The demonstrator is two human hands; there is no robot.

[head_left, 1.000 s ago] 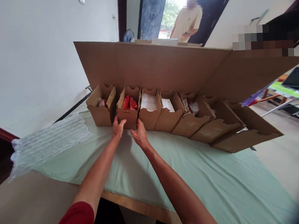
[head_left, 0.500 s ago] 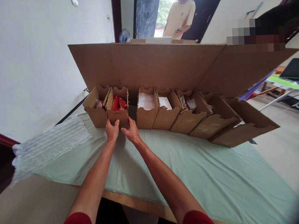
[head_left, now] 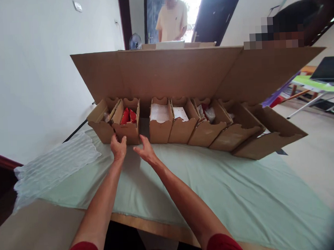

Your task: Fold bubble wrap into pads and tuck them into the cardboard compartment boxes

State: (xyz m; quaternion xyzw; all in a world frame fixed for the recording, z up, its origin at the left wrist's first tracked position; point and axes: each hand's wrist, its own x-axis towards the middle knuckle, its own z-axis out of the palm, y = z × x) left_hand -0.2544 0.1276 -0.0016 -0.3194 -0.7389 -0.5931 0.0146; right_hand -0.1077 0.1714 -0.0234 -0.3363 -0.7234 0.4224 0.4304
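A cardboard bin [head_left: 125,133] holding red packets [head_left: 128,115] stands second from the left in a row on a cloth-covered table. My left hand [head_left: 118,147] is at its lower front left, thumb up and fingers apart, the fingertips reaching near the seam with the leftmost cardboard bin [head_left: 101,131]; whether it touches cannot be made out. My right hand [head_left: 146,150] is just off the bin's lower right corner, fingers stretched out and thumb apart, holding nothing. Right of that bin is a gap, then a bin [head_left: 159,132] with white bubble wrap [head_left: 159,112].
More cardboard bins [head_left: 211,132] continue rightward, some holding wrapped things. A tall cardboard panel [head_left: 164,71] rises behind them. Bubble wrap [head_left: 58,163] lies on the green cloth [head_left: 186,183] at left. One person [head_left: 172,21] stands beyond the panel; another person's head [head_left: 292,20] shows at right.
My right hand has drawn slightly back from the right edge of the bin with red packets. My view has shifted a little. The person behind has moved left.
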